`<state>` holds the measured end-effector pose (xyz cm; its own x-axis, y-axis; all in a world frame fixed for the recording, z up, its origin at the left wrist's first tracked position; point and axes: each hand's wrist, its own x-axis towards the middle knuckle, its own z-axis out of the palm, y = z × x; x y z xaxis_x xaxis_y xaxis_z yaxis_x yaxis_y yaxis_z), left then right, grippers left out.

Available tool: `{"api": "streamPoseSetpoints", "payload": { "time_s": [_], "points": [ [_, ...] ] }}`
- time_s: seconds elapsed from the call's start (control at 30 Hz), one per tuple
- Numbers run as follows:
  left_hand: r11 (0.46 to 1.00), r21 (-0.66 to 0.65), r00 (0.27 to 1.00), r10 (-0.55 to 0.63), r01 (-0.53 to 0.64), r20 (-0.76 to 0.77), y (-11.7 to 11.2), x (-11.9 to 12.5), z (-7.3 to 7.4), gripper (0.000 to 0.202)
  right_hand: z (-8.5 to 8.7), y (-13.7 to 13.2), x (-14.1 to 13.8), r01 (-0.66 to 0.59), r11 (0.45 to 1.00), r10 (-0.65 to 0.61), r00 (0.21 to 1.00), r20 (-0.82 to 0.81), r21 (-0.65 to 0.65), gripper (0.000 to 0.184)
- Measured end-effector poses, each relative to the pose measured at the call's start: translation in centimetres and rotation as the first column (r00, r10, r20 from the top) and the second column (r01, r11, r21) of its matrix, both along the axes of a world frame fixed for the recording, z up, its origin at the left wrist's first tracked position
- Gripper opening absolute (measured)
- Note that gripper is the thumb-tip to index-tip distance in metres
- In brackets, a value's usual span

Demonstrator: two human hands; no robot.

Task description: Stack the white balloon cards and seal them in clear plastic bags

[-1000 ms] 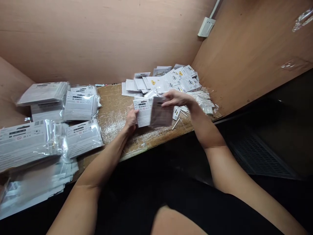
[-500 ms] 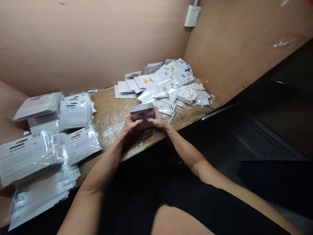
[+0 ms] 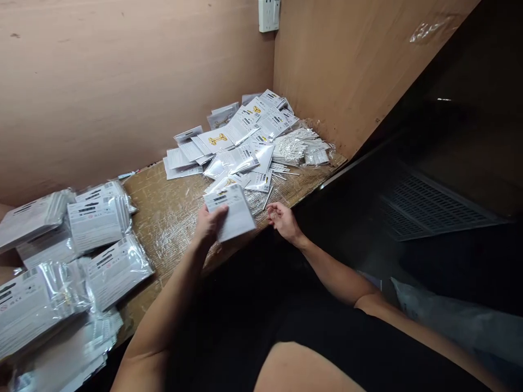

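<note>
Holding printed packet [image 3: 237, 219] | left hand [image 3: 207, 224] grip: thumb clamped across face | right hand [image 3: 285, 222] grip: loosely curled, apparently unloaded | advisable: light pressure, avoid creasing

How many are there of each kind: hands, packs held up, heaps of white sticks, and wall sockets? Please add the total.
Left hand and right hand: 2
Held pack, possibly several packets together: 1
Stick heap: 1
Socket: 1
Total: 5
</note>
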<state>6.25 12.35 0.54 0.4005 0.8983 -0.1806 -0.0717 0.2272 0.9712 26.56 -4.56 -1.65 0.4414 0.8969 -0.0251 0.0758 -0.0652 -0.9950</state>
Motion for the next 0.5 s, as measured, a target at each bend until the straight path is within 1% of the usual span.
{"api": "streamPoseSetpoints", "payload": {
  "time_s": [0.03, 0.07, 0.1, 0.13, 0.17, 0.2, 0.23, 0.27, 0.3, 0.33, 0.4, 0.43, 0.47, 0.5],
  "points": [
    [0.997, -0.012, 0.997, -0.082, 0.082, 0.01, -1.8, 1.2, 0.1, 0.06, 0.1, -0.3, -0.4, -0.071, 0.997, 0.074, 0.983, -0.166, 0.024, 0.051],
    [0.987, -0.005, 0.986, -0.163, 0.163, 0.02, -3.3, 2.4, 0.2, 0.06, 0.2, -0.5, -0.5, -0.123, 0.991, 0.133, 0.949, -0.286, 0.055, 0.056],
    [0.972, 0.026, 0.972, -0.233, 0.233, 0.02, -4.5, 3.4, 0.3, 0.057, 0.4, -0.8, -0.1, -0.143, 0.987, 0.161, 0.921, -0.354, 0.075, 0.06],
    [0.958, 0.073, 0.96, -0.279, 0.278, 0.0, -5.1, 4.2, 0.4, 0.054, 0.6, -1.2, 0.9, -0.128, 0.989, 0.146, 0.915, -0.375, 0.074, 0.061],
    [0.948, 0.137, 0.958, -0.284, 0.287, -0.039, -5.1, 4.8, 0.4, 0.05, 0.8, -1.5, 2.4, -0.08, 0.996, 0.092, 0.93, -0.356, 0.047, 0.06],
    [0.941, 0.211, 0.964, -0.249, 0.263, -0.092, -4.5, 5.1, 0.5, 0.046, 0.9, -1.7, 4.5, -0.016, 1.0, 0.014, 0.954, -0.299, -0.004, 0.058],
    [0.933, 0.286, 0.972, -0.181, 0.218, -0.15, -3.3, 5.2, 0.5, 0.042, 1.1, -1.8, 6.9, 0.048, 0.996, -0.062, 0.976, -0.208, -0.07, 0.053],
    [0.919, 0.362, 0.975, -0.088, 0.159, -0.204, -1.7, 5.1, 0.5, 0.037, 1.3, -1.6, 9.4, 0.096, 0.984, -0.108, 0.991, -0.08, -0.15, 0.046],
    [0.897, 0.429, 0.968, 0.004, 0.108, -0.25, 0.1, 4.9, 0.5, 0.032, 1.5, -1.2, 11.9, 0.13, 0.961, -0.117, 0.991, 0.069, -0.245, 0.039],
    [0.874, 0.479, 0.953, 0.076, 0.078, -0.294, 2.0, 4.8, 0.6, 0.025, 1.8, -0.4, 14.0, 0.145, 0.935, -0.084, 0.977, 0.195, -0.323, 0.032],
    [0.834, 0.548, 0.904, 0.181, 0.067, -0.388, 5.7, 4.6, 0.8, 0.016, 2.6, 1.7, 17.1, 0.153, 0.899, 0.015, 0.926, 0.378, -0.411, 0.027],
    [0.821, 0.565, 0.872, 0.216, 0.08, -0.439, 7.1, 4.7, 1.0, 0.015, 3.1, 2.8, 17.9, 0.162, 0.886, 0.063, 0.887, 0.458, -0.435, 0.027],
    [0.813, 0.571, 0.837, 0.228, 0.117, -0.497, 8.3, 4.8, 1.3, 0.018, 3.7, 3.9, 18.3, 0.181, 0.874, 0.105, 0.836, 0.538, -0.451, 0.028],
    [0.807, 0.564, 0.794, 0.222, 0.177, -0.566, 9.2, 5.0, 1.6, 0.028, 4.1, 4.8, 18.4, 0.207, 0.861, 0.146, 0.774, 0.617, -0.464, 0.031]
  ]
}}
